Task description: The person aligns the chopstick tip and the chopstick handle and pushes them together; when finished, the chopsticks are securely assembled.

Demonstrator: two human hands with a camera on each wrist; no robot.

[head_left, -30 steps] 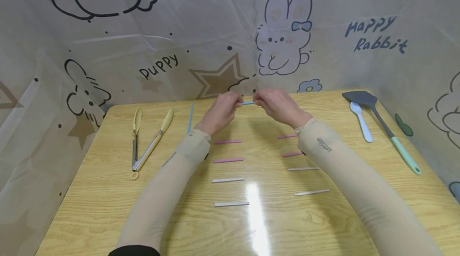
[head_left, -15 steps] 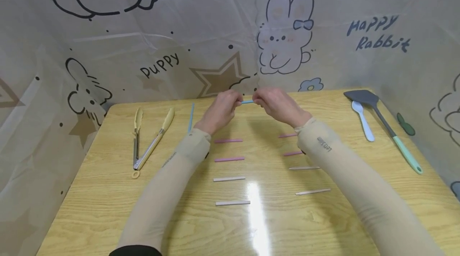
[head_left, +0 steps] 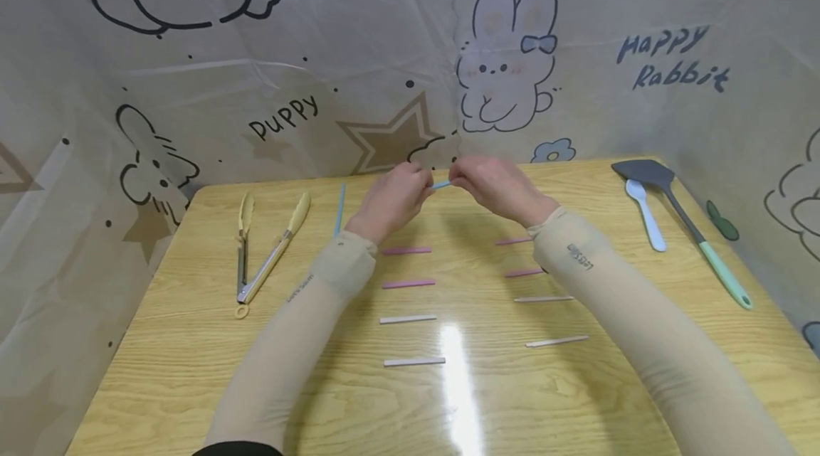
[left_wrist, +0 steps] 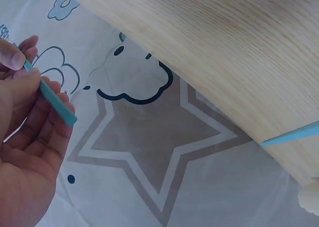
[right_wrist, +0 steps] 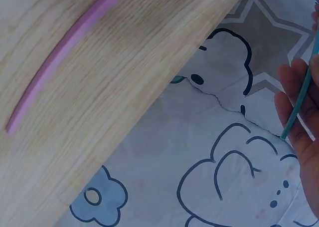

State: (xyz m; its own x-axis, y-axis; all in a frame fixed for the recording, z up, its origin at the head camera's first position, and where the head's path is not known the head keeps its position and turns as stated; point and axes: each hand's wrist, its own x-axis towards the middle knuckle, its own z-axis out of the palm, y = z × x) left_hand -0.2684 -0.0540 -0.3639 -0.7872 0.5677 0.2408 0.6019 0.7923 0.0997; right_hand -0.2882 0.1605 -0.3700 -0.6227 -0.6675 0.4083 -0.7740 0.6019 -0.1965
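Observation:
Both hands hold a thin blue stick [head_left: 442,185] between them near the back edge of the table. My left hand [head_left: 392,201] pinches one end between thumb and fingers; in the left wrist view that stick [left_wrist: 58,104] lies across the fingers, its end sticking out. With thumb and fingertips, my right hand [head_left: 501,190] pinches the other end. A second blue stick [head_left: 340,208] lies on the table left of my left hand. Pink sticks [head_left: 408,251] and whitish sticks [head_left: 408,319] lie in two columns below the hands. My right sleeve partly covers some on the right.
Open tongs [head_left: 264,257] with cream tips lie on the left of the table [head_left: 487,399]. A grey spatula [head_left: 682,218] with a green handle and a pale blue spoon [head_left: 645,218] lie at the right. A printed cloth [head_left: 359,29] hangs behind the table.
The held blue stick has tilted slightly, its left end now lower. My left hand has shifted a little to the right. The things on the table have not moved.

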